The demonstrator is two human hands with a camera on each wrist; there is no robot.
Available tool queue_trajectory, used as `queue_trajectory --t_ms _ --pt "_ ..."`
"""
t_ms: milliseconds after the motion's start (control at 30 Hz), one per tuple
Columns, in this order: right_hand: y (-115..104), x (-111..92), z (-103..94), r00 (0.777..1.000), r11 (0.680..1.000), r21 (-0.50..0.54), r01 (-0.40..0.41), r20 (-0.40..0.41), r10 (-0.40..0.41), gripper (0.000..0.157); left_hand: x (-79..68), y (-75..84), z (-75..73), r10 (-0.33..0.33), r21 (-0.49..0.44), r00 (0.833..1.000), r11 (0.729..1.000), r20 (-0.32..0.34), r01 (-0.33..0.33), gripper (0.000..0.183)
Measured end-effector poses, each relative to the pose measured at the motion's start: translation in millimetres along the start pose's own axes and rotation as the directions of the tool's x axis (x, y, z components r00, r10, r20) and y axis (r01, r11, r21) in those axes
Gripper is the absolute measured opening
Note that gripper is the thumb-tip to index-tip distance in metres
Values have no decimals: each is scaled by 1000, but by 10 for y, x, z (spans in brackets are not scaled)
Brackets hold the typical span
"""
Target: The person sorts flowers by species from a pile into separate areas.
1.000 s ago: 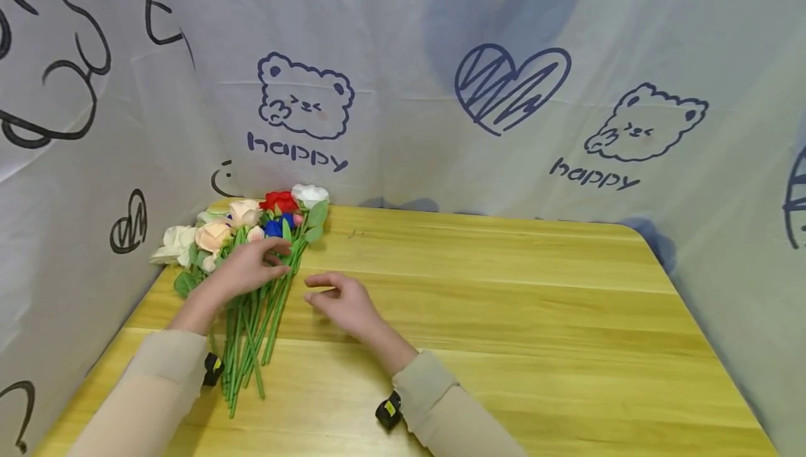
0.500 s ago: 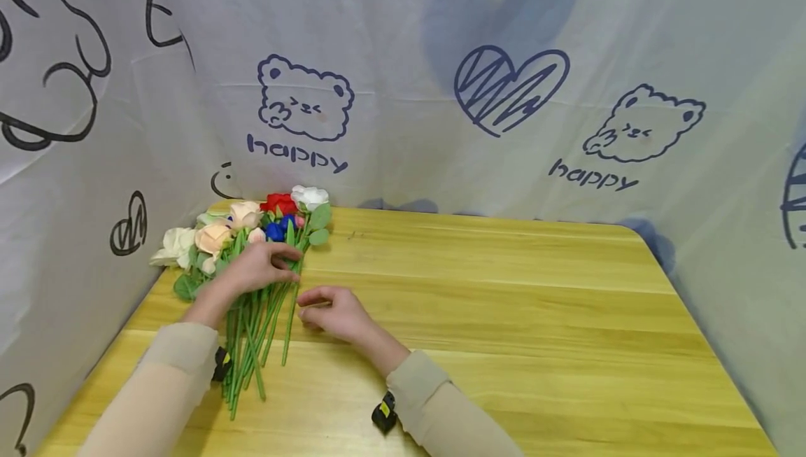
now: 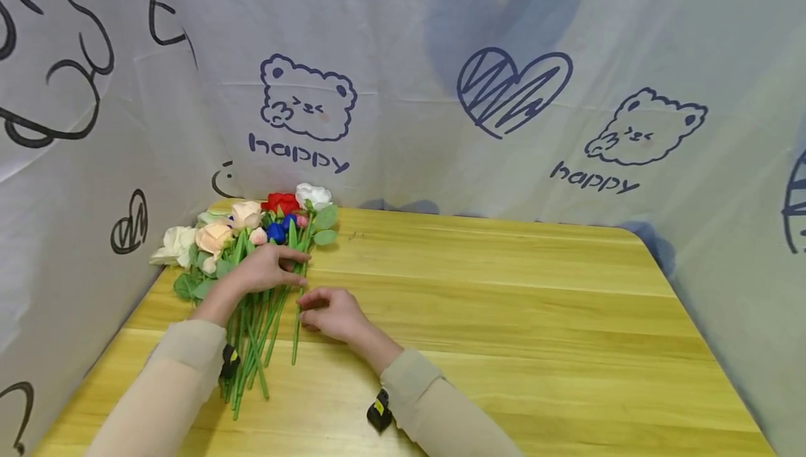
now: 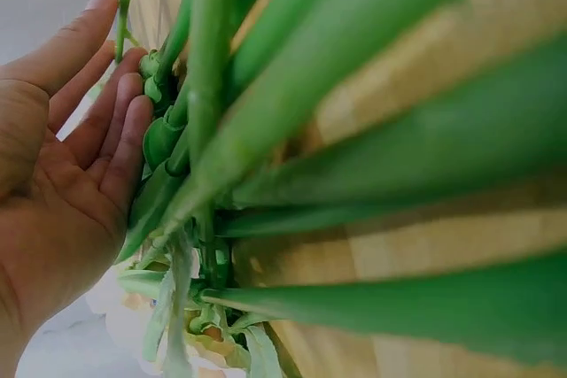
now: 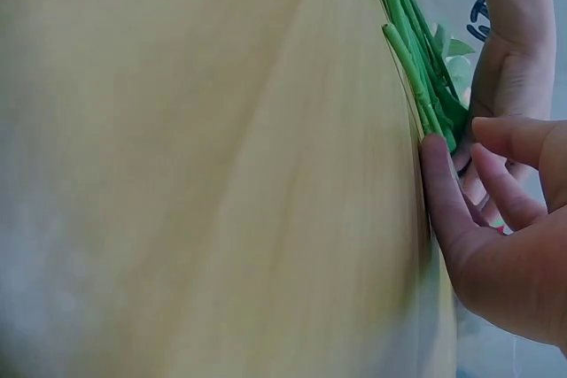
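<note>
A bunch of artificial flowers with green stems (image 3: 252, 345) lies at the table's left, its blooms toward the back. My left hand (image 3: 264, 269) reaches over the stems. Its fingertips lie right at the white flower's (image 3: 313, 196) stem on the bunch's right side. In the left wrist view the left hand (image 4: 75, 157) has its thumb apart from nearly straight fingers. My right hand (image 3: 334, 313) is at the lower part of that same stem. In the right wrist view, the right thumb (image 5: 438, 165) meets a stem end while the fingers stay spread apart.
Cream, peach (image 3: 213, 238), red (image 3: 280, 203) and blue (image 3: 276, 231) blooms crowd the back left. Behind the wooden table (image 3: 504, 317) hangs a pale curtain (image 3: 403, 149) with drawings. Another curtain wall (image 3: 63, 233) closes in the left side.
My left hand has shifted right, and the white flower's stem has swung right, away from the other stems. The right hand has come slightly left and nearer, up to that stem.
</note>
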State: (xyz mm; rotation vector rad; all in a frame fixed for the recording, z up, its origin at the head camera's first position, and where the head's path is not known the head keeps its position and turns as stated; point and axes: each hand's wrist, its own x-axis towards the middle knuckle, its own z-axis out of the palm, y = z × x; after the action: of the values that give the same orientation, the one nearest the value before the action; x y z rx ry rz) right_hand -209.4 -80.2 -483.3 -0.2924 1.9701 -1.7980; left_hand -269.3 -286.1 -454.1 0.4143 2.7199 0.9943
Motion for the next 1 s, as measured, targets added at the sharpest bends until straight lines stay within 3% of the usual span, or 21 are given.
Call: queue_trajectory --t_ms 400,633,1000 --pt "-16 2 -7 999 998 54 -24 -37 26 25 -36 88 37 -8 -123 1000 992 -17 6 54" --pt "-26 -27 -26 999 996 90 -26 -38 30 25 -70 165 80 -37 -244 999 969 -30 29 55" --pt "-32 -58 -77 999 990 142 -6 -36 11 25 -116 340 164 -93 -274 990 960 -101 62 56"
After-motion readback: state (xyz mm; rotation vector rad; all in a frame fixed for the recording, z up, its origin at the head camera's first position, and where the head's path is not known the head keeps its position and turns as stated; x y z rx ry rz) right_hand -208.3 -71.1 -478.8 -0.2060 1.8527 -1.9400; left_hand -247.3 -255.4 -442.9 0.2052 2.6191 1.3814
